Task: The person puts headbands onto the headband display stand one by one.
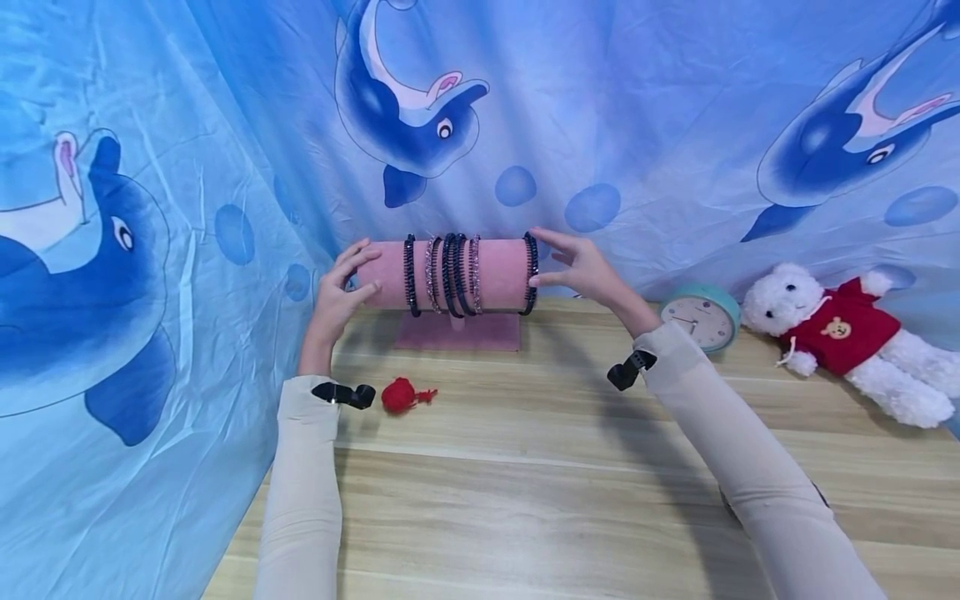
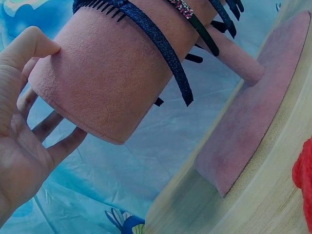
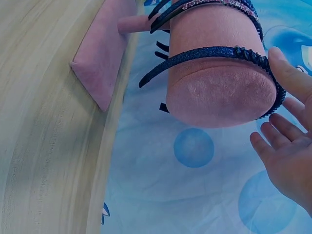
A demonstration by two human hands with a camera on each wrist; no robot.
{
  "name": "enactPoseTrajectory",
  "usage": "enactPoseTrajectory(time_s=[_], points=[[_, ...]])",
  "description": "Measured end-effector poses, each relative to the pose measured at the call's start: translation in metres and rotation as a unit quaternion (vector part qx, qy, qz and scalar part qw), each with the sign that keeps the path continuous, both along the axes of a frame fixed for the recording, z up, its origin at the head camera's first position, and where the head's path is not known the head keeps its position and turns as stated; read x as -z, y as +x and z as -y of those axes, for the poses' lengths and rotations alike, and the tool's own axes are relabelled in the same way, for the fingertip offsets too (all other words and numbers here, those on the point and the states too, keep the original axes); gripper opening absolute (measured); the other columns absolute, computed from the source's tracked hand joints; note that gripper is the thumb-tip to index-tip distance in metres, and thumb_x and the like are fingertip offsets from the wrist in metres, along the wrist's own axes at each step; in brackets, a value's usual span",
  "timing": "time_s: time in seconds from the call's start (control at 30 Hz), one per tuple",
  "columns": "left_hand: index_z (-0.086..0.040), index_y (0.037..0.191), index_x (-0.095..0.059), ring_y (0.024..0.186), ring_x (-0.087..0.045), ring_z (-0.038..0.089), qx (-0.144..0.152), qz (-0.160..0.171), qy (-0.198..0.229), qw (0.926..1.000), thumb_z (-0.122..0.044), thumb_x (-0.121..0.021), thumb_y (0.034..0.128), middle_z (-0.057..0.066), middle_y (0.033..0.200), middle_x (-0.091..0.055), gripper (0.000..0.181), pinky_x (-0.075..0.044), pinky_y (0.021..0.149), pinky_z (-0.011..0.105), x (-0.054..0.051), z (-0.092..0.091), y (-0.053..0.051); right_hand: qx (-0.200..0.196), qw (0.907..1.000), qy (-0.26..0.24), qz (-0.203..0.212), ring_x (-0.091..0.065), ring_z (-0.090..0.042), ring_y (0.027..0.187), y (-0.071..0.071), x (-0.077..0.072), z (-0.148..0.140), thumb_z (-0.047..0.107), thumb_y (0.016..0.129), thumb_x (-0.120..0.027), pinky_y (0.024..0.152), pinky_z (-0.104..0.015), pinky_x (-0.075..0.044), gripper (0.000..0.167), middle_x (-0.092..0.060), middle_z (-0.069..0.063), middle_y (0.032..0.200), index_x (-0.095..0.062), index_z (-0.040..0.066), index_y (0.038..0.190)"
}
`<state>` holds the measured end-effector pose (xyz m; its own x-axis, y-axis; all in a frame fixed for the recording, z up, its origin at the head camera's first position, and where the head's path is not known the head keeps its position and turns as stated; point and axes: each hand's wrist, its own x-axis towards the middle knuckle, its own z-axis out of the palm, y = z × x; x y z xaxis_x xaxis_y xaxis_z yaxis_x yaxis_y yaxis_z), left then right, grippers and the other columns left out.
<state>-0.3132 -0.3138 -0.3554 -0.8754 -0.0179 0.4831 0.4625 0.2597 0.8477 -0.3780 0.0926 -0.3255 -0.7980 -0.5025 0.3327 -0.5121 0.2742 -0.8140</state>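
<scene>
A pink plush headband stand [image 1: 500,268] carries several toothed headbands round its horizontal roll, some dark blue, some pink and glittery. My left hand [image 1: 335,292] grips the roll's left end; in the left wrist view its thumb presses the pink plush [image 2: 105,63] while the other fingers reach round the end. At the opposite end, my right hand [image 1: 583,265] holds a dark blue beaded headband [image 1: 531,275] between thumb and index finger. The right wrist view shows that headband [image 3: 204,52] round the roll close to its end, the remaining fingers loosely spread.
A ball of red yarn [image 1: 399,396] lies on the wooden table [image 1: 510,492] near my left wrist. To the right stand a round green clock [image 1: 701,318] and a white teddy bear in a red sweater [image 1: 843,329]. A blue dolphin-print curtain [image 1: 637,100] hangs behind.
</scene>
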Motion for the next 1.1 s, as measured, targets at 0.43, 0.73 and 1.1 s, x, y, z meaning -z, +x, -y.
enactPoseTrajectory(time_s=[0.43, 0.73, 1.1], points=[[0.009, 0.134, -0.06, 0.15, -0.034, 0.026, 0.003, 0.001, 0.008, 1.0, 0.005, -0.071, 0.0874, 0.018, 0.161, -0.04, 0.048, -0.035, 0.114, 0.025, 0.001, 0.001, -0.001, 0.005, 0.9992, 0.038, -0.005, -0.031, -0.025, 0.154, 0.003, -0.004, 0.009, 0.013, 0.082, -0.086, 0.128, -0.041, -0.021, 0.078, -0.045, -0.009, 0.16, -0.05, 0.011, 0.151], [0.008, 0.134, -0.06, 0.151, -0.033, 0.026, 0.008, -0.002, 0.009, 0.9999, 0.004, -0.072, 0.0877, 0.017, 0.161, -0.04, 0.048, -0.034, 0.115, 0.028, 0.002, 0.002, -0.003, 0.011, 0.9975, 0.056, -0.041, -0.037, -0.027, 0.151, 0.001, -0.002, 0.016, 0.014, 0.08, -0.088, 0.126, -0.049, -0.024, 0.079, -0.048, -0.009, 0.157, -0.052, 0.011, 0.15], [0.009, 0.134, -0.06, 0.151, -0.034, 0.027, 0.006, -0.001, 0.013, 0.9999, 0.005, -0.071, 0.0872, 0.017, 0.161, -0.04, 0.048, -0.035, 0.114, 0.027, 0.003, 0.001, -0.003, 0.023, 0.9935, 0.077, -0.081, -0.04, -0.028, 0.149, 0.005, -0.003, 0.026, 0.016, 0.076, -0.091, 0.126, -0.041, -0.026, 0.08, -0.05, -0.011, 0.156, -0.054, 0.008, 0.147]])
